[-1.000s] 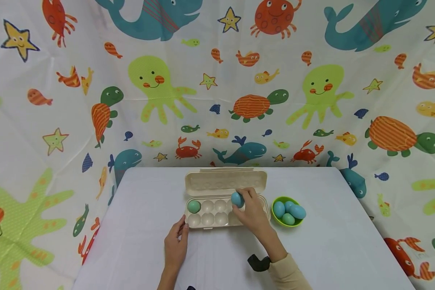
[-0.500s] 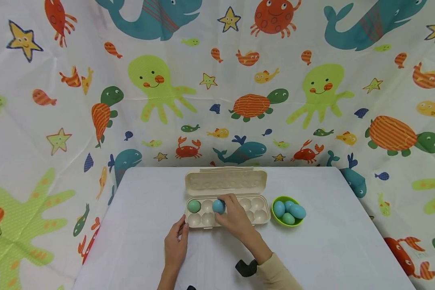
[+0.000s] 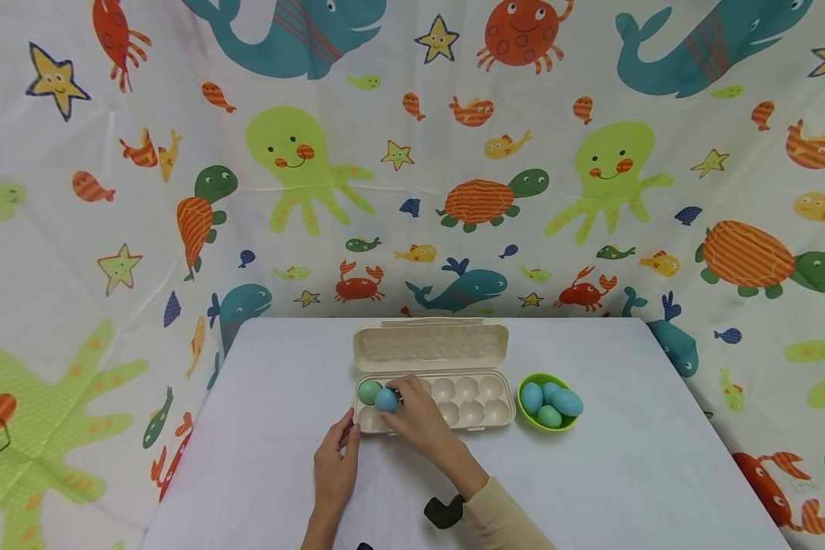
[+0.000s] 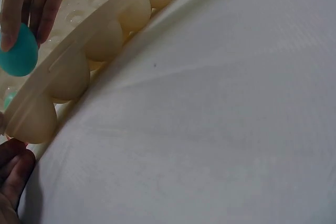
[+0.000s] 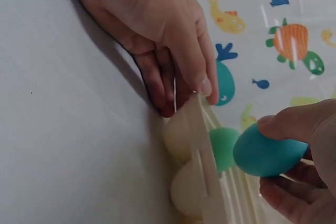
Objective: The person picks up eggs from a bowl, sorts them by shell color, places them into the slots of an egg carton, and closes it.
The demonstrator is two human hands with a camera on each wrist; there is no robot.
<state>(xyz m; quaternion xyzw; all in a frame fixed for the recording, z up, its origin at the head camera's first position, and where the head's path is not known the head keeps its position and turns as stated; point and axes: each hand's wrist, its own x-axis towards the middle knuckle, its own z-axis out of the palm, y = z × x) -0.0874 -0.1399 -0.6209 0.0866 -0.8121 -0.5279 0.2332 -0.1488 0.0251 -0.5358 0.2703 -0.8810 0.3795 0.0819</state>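
Observation:
A blue egg (image 3: 387, 400) is pinched between the thumb and fingers of my right hand (image 3: 422, 420), over the left end of an open beige egg carton (image 3: 431, 347). A green egg (image 3: 368, 393) sits in the back left cup, close by the held one. My left hand (image 3: 337, 466) grips the carton's left end; in the right wrist view its thumb lies on the rim, with fingers below. The left wrist view has the blue egg (image 4: 20, 56) above the cups, apart from them. Part of the carton's front row is hidden behind my right hand.
Right of the carton stands a lime-green bowl (image 3: 546, 429) with several blue eggs (image 3: 567, 402) and a green one (image 3: 549, 416). The carton's lid is raised at the back. A white cloth (image 3: 626, 473) covers the table, and a sea-animal curtain (image 3: 392, 183) hangs behind.
My right hand has carried the blue egg leftward along the carton, from its right half to its left end. The left hand keeps its grip in the same place.

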